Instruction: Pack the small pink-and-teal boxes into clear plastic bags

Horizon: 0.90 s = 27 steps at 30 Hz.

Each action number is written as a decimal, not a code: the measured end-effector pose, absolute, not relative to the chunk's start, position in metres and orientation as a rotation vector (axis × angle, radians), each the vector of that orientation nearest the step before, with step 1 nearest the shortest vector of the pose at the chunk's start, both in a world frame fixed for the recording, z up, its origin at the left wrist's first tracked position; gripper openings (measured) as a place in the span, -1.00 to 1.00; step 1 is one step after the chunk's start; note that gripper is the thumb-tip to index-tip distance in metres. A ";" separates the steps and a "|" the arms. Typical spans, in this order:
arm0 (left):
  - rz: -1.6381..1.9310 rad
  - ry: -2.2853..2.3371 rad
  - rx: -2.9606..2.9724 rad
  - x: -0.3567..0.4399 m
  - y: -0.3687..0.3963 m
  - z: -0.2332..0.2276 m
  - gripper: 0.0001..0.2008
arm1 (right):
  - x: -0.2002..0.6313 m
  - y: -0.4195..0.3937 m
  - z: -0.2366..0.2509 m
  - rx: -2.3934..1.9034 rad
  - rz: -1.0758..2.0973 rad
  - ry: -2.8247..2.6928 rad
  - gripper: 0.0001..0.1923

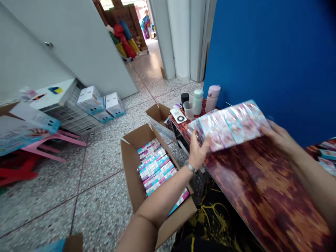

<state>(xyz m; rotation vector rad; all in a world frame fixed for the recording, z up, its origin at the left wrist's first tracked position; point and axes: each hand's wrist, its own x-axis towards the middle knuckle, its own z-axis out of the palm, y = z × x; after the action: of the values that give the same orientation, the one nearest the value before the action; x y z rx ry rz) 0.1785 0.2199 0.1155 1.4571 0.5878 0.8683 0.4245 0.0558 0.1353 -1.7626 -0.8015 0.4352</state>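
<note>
Both hands, left hand and right hand, grip a wrapped bundle; its print is unreadable.

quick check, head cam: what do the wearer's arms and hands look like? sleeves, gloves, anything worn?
Both forearms are bare to the frame edge, with no sleeves in view. No gloves on either hand. The left hand has a metallic wristwatch with a silver-toned band at the wrist. The right hand shows nothing worn at the wrist; no rings are visible on the fingers at this resolution.
</note>
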 end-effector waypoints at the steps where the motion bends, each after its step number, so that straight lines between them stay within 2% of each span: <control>1: 0.880 0.561 1.560 0.170 0.203 0.110 -0.18 | 0.422 0.028 0.127 -1.815 0.500 -0.769 -0.33; 3: 0.901 0.469 1.777 0.157 0.172 0.096 -0.01 | 0.415 -0.025 0.108 -1.849 0.602 -0.745 -0.22; 6: 0.942 0.212 2.068 0.152 0.143 0.062 0.12 | 0.404 -0.085 0.079 -1.969 0.720 -0.816 -0.29; 8: 0.987 0.002 2.199 0.157 0.134 0.036 0.14 | 0.399 -0.108 0.063 -1.998 0.737 -0.892 -0.34; 12: 0.986 -0.197 2.349 0.158 0.128 0.007 0.10 | 0.393 -0.126 0.044 -1.932 0.600 -0.965 -0.28; 15: 0.927 -0.110 2.379 0.149 0.129 0.033 0.08 | 0.387 -0.126 0.045 -1.874 0.613 -0.998 -0.34; 19: 0.909 -0.046 2.386 0.172 0.127 0.099 0.17 | 0.384 -0.124 0.054 -1.869 0.623 -1.000 -0.30; 21: 0.618 -0.068 2.500 0.199 0.121 0.123 0.11 | 0.384 -0.127 0.055 -1.860 0.641 -0.977 -0.24; 23: 0.357 -0.051 2.566 0.225 0.111 0.134 0.14 | 0.384 -0.131 0.052 -1.860 0.652 -0.946 -0.21; 25: 0.097 -0.009 2.656 0.240 0.099 0.134 0.30 | 0.381 -0.134 0.048 -1.889 0.630 -0.930 -0.27; 27: -0.050 -0.024 2.809 0.243 0.089 0.129 0.33 | 0.374 -0.132 0.046 -1.929 0.551 -0.960 -0.44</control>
<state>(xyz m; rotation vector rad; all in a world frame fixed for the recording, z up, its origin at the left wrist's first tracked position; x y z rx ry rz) 0.2430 0.0887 0.1294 2.8088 -0.0239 -0.0498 0.3741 -0.1318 0.0461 -1.9288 -0.9600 0.5510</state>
